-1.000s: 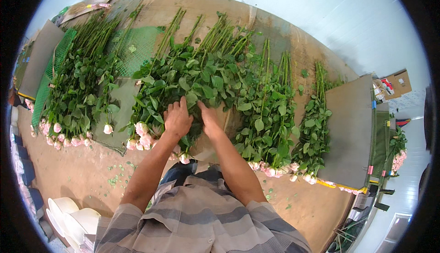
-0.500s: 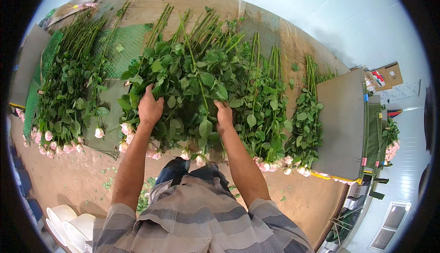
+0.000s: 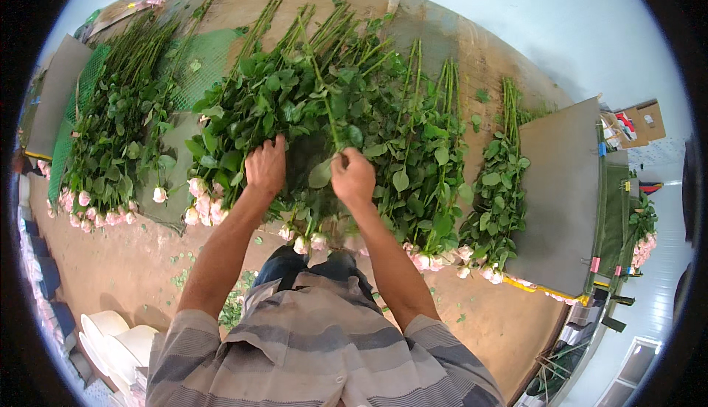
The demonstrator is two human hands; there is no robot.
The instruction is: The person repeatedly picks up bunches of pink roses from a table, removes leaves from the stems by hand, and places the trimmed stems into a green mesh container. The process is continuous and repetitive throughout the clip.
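A broad pile of pink roses [image 3: 295, 90] lies on the table before me, stems pointing away and blooms hanging over the near edge. My right hand [image 3: 354, 180] is closed in a pinch on a rose stem [image 3: 324, 97] that rises above the pile and slants away from me. Some leaves beside its fingers hide the exact grip. To its left, my left hand [image 3: 266, 167] is over the near part of the pile with curled fingers; whatever they hold is hidden among leaves. Pale pink blooms [image 3: 203, 204] show beside my left forearm.
More rose bunches lie at the left [image 3: 118, 134] and right [image 3: 498, 178]. Grey panels stand at the table's left [image 3: 63, 97] and right [image 3: 557, 200] ends. Green netting [image 3: 210, 68] covers part of the table [image 3: 435, 31]. White buckets [image 3: 110, 341] stand on the floor at lower left.
My left hand has drawn out of the leaves and shifted right, toward the other hand. My right hand has closed on the stem and turned inward. The whole view has tilted slightly.
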